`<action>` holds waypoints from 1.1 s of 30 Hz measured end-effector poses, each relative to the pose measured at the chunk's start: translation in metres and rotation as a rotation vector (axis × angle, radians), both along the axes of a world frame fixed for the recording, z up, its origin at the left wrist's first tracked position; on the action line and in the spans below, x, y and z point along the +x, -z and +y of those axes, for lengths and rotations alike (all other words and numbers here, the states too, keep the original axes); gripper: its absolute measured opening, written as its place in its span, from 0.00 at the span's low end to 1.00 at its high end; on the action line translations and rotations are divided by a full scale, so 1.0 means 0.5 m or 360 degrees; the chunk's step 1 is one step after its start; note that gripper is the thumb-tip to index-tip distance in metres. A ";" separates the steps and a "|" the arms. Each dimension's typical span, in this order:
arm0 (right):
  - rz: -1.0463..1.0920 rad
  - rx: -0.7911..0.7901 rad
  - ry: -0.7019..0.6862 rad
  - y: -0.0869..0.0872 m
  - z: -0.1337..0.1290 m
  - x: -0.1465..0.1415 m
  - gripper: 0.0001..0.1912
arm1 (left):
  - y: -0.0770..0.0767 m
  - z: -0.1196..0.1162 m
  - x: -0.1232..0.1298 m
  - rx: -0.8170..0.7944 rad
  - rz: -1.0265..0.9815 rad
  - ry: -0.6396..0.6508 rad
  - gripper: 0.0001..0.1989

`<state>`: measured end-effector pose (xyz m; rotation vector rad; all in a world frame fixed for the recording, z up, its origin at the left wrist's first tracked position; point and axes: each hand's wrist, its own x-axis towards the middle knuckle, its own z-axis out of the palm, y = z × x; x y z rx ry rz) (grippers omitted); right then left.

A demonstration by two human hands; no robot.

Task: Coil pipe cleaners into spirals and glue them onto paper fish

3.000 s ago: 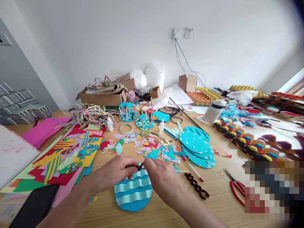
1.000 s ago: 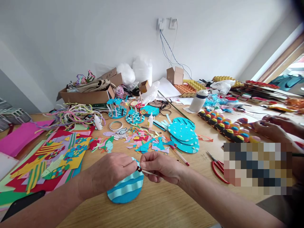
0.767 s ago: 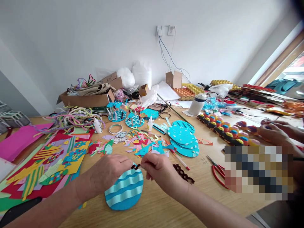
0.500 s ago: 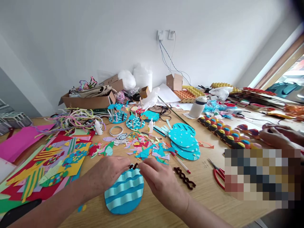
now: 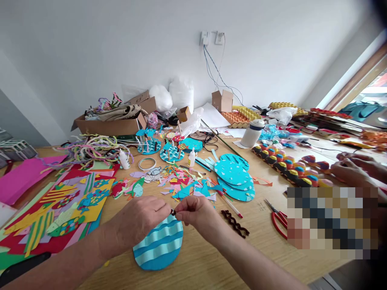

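Note:
Between the fingertips of my left hand (image 5: 141,219) and my right hand (image 5: 196,213) is a short dark brown pipe cleaner (image 5: 173,212), mostly hidden by the fingers. Both hands are closed in a pinch on it, just above the far edge of a blue paper disc (image 5: 159,262). Light blue wavy strips cross the disc in rows, and it lies flat on the table. Right of my right hand lie more brown pipe cleaners (image 5: 234,224), bent into waves.
Paper scraps (image 5: 181,181), glue bottles (image 5: 124,159) and a tape roll (image 5: 147,163) lie beyond my hands. Paper fish on coloured sheets (image 5: 68,201) are at left. Blue discs (image 5: 232,173) and red-handled scissors (image 5: 278,221) are at right, near another person's hands (image 5: 353,167).
My hands have drawn closer together around the pipe cleaner, the left shifting right. My right hand's fingers have turned into a tighter pinch. The view has tilted slightly.

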<state>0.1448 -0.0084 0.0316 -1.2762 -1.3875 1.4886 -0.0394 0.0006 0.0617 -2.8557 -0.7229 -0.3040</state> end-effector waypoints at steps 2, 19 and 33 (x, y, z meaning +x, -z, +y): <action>0.0226 -0.0283 -0.0151 -0.007 0.014 0.006 0.05 | -0.002 0.004 -0.002 0.0134 0.0029 0.0120 0.10; 0.0362 -0.0497 -0.0309 0.012 0.024 0.014 0.15 | -0.036 0.032 0.000 0.0390 0.0260 0.0418 0.11; 0.0439 -0.0090 0.0122 0.017 0.007 0.024 0.20 | -0.053 0.054 -0.003 -0.0379 -0.0978 -0.0500 0.21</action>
